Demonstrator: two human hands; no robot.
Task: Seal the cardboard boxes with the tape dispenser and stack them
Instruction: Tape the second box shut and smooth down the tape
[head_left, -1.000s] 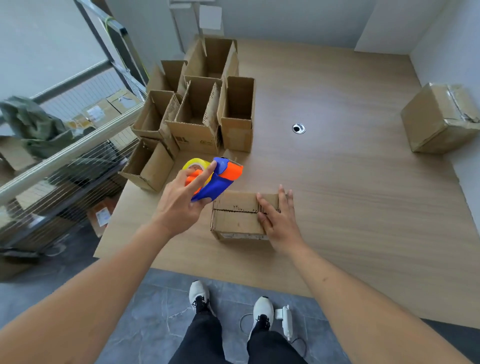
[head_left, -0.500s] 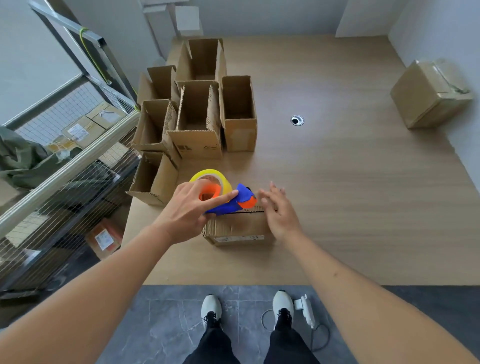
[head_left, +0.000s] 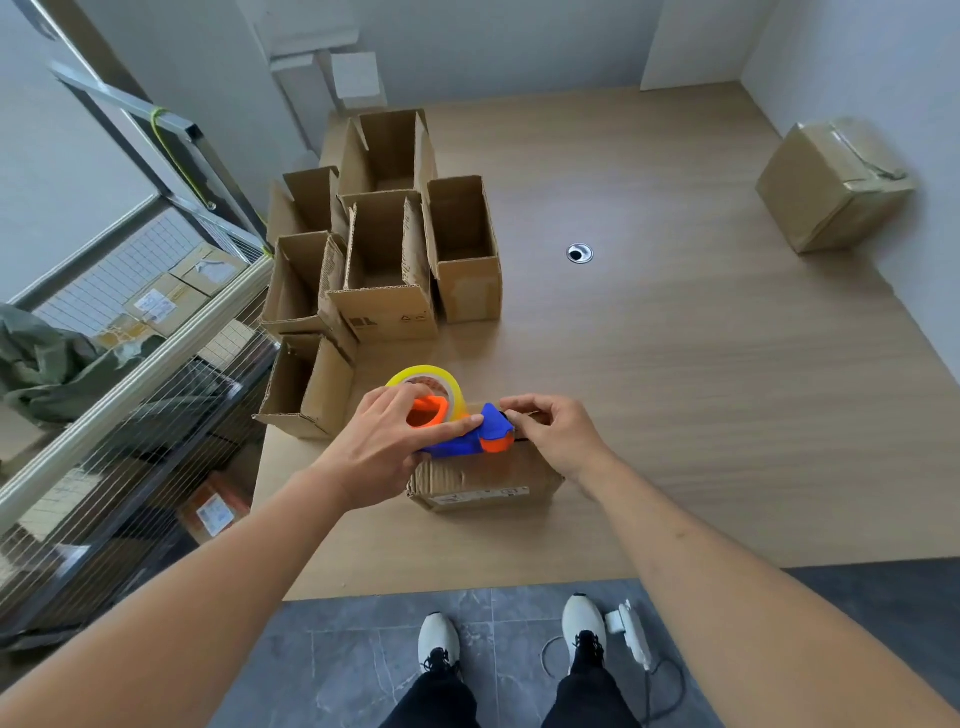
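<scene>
We hold the tape gun (head_left: 457, 426) in our left hand (head_left: 379, 447) on top of the shut box (head_left: 483, 480) on the worktop (head_left: 675, 389), while our right hand (head_left: 558, 434) pinches its far edge; the light, bendy box needs steadying from above.

Both forearms are bare from wrist to the frame's lower corners, with no sleeve, watch or ring showing on the left hand (head_left: 382, 447) or the right hand (head_left: 558, 434). Below, the person wears black trousers (head_left: 511, 699) (only the lower legs show) and a pair of white lace-up trainers with dark laces and dark tongues, one left (head_left: 438, 642) and one right (head_left: 584, 626), rounded at the toe.
</scene>
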